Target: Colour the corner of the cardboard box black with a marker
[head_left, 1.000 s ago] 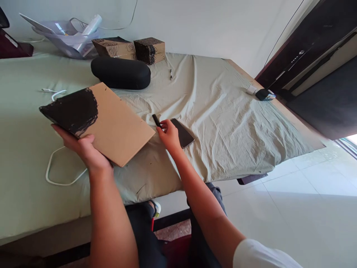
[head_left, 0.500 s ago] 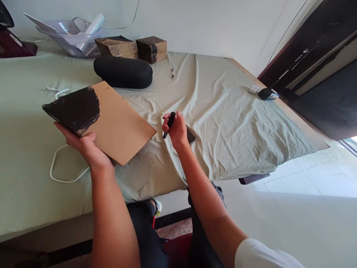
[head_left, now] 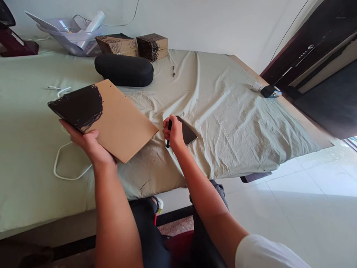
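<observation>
My left hand [head_left: 90, 143] grips the near left edge of a flat cardboard box [head_left: 122, 119], thumb on top and fingers underneath. The box is tilted above the cloth, and a rough black patch covers its left corner. To the right of it, my right hand [head_left: 174, 132] is closed around a black marker [head_left: 167, 143], held upright with its lower end showing below the fist. A dark smartphone [head_left: 188, 132] lies on the cloth just beside that hand, partly hidden by it.
A wrinkled pale green cloth [head_left: 223, 123] covers the table. Behind the held box lie a black oval case [head_left: 124, 70], two scribbled cardboard boxes [head_left: 152, 47] and a clear plastic basket [head_left: 68, 39]. A white cable [head_left: 57, 160] curls at left; a small pen [head_left: 173, 71] lies farther back.
My right hand has turned over, bringing the marker from slanted to upright and uncovering more of the phone. My left hand still holds the box in nearly the same pose.
</observation>
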`<state>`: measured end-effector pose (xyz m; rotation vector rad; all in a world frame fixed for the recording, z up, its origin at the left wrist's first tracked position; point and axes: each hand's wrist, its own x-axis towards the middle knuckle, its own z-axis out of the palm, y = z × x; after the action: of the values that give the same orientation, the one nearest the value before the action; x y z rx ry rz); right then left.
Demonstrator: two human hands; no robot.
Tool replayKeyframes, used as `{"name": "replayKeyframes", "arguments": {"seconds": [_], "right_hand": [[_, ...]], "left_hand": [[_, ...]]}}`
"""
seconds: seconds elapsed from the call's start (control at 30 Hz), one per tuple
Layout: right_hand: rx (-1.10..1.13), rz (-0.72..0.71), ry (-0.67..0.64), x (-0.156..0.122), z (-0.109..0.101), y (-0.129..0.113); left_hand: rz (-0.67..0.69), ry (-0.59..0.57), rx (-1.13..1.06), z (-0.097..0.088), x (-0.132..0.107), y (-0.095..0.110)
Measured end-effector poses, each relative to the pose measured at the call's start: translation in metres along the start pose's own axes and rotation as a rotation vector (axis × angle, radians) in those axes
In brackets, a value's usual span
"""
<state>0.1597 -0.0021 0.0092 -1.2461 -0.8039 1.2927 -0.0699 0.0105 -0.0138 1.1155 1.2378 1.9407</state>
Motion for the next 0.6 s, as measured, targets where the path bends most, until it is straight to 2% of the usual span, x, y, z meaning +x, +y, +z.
{"name": "replayKeyframes", "arguments": {"seconds": [0.1, 0.2, 0.3, 0.37, 0.43, 0.5, 0.6], "right_hand": [[-0.151, 0.006, -0.051, 0.006, -0.004, 0.003], [-0.450, -0.083, -0.086, 0.011, -0.018, 0.002], [-0.866, -0.139, 0.034, 0.009, -0.035, -0.006], [-1.132, -0.058, 0.157, 0.004, -0.044, -0.013], [-1.309, 0.049, 0.227, 0.000, -0.049, -0.016], [-1.377, 0.104, 0.242, -0.002, -0.052, -0.017], [-1.325, 0.112, 0.210, 0.001, -0.056, -0.014]], "left_hand": [[0.000, -0.006, -0.025, -0.002, 0.002, -0.004], [-0.019, -0.005, -0.047, 0.001, 0.001, -0.001], [-0.039, -0.014, -0.038, 0.008, -0.004, 0.007], [-0.030, -0.019, -0.042, 0.012, -0.006, 0.013], [-0.019, -0.025, -0.053, 0.014, -0.007, 0.017], [-0.013, -0.026, -0.074, 0.015, -0.007, 0.018], [-0.007, -0.030, -0.107, 0.014, -0.005, 0.014]]}}
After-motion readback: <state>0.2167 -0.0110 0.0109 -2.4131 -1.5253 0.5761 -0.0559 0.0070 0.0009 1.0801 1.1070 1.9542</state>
